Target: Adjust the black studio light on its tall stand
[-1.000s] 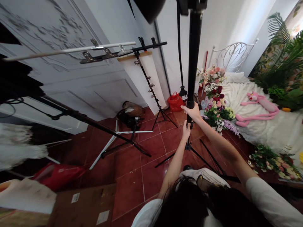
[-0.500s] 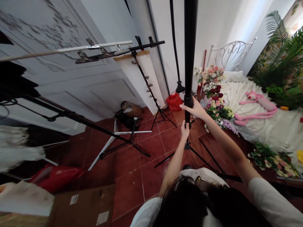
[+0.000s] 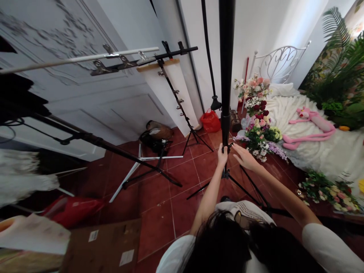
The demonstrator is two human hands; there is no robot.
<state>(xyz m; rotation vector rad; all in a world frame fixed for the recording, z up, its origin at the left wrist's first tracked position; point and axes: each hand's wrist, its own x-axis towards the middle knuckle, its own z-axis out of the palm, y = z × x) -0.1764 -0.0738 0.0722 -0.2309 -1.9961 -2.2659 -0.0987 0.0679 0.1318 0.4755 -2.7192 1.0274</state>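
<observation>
A black light stand rises upright in front of me, its tripod legs spread on the tiles. My left hand is wrapped round its pole, low down beside a dark clamp knob. On the other side, my right hand has its fingers stretched out towards that knob. The fingertips are close to it; whether they touch it I cannot tell. Just left of the pole hangs a black cable with a plug-like end.
Flower bunches edge a white-draped bed bearing a pink plush toy. Leftward stand a clip-covered stand, a slanting black pole and a cardboard box. A red bag sits by the wall.
My right hand has let go of the pole's upper part and come down beside the knob, fingers now apart. My left hand keeps its grip. The upper pole joint shows slightly lower.
</observation>
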